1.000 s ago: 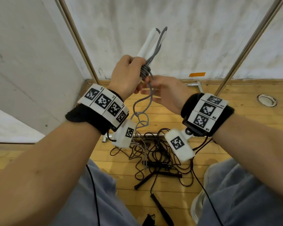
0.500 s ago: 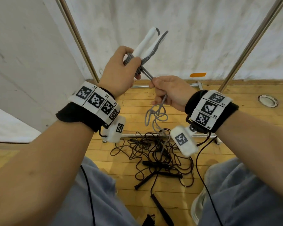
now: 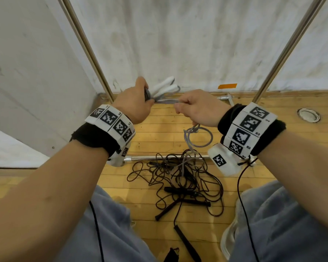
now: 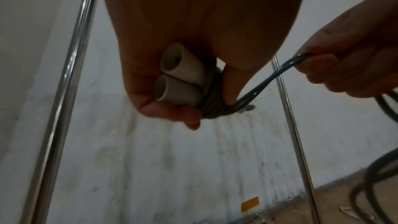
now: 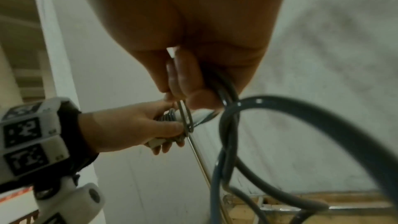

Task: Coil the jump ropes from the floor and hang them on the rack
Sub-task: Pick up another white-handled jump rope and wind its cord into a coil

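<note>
My left hand point(image 3: 136, 103) grips the two white handles point(image 3: 166, 87) of a grey jump rope, held side by side, with several turns of the grey cord point(image 4: 212, 103) wound round them. A doubled strand point(image 3: 167, 100) runs taut to my right hand point(image 3: 192, 108), which holds it in a fist. Below that fist the grey rope hangs in a loose loop point(image 3: 200, 138) down to the floor. In the left wrist view the handle ends point(image 4: 172, 77) face the camera. Black jump ropes point(image 3: 180, 178) lie tangled on the wooden floor between my knees.
Two slanted metal rack poles point(image 3: 87, 48) point(image 3: 284, 52) rise against the white wall, with a rack base bar point(image 3: 150, 158) on the floor. Black rope handles point(image 3: 187, 191) lie in the tangle. A round floor fitting point(image 3: 308, 114) sits at the right. My knees frame the pile.
Both hands have come down from chest height. The white handles have tipped from upright to nearly level, and the right hand has pulled the strand out to the right, taut.
</note>
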